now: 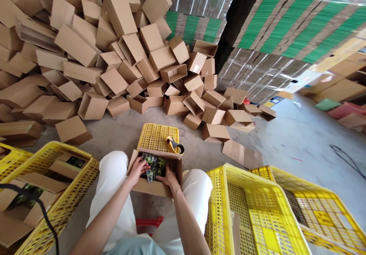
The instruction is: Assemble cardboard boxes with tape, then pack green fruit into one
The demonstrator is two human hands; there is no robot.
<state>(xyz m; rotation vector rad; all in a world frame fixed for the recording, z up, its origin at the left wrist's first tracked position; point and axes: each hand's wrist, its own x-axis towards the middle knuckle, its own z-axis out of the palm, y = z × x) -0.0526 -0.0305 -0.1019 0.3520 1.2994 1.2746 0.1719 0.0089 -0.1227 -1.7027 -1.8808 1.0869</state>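
Observation:
Between my knees stands an open cardboard box [153, 188], its flaps up. Clear plastic packets [151, 163] with dark and yellow-green contents lie inside; I cannot make out what they are. My left hand [138, 169] reaches over the box's left side, fingers stretched out and touching a packet. At the right, my right hand [169, 175] is inside the box with its thumb spread toward the packets; its other fingers are partly hidden. Just beyond the box, a tape dispenser [173, 144] with a black handle rests on an upturned yellow crate [156, 135].
A large heap of cardboard boxes [120, 72] fills the far left and middle floor. A yellow crate [54, 163] at my left holds open boxes with similar packets. Yellow crates [251, 205] stand at my right. Stacked flat cardboard [280, 22] rises behind. A black cable [37, 199] crosses lower left.

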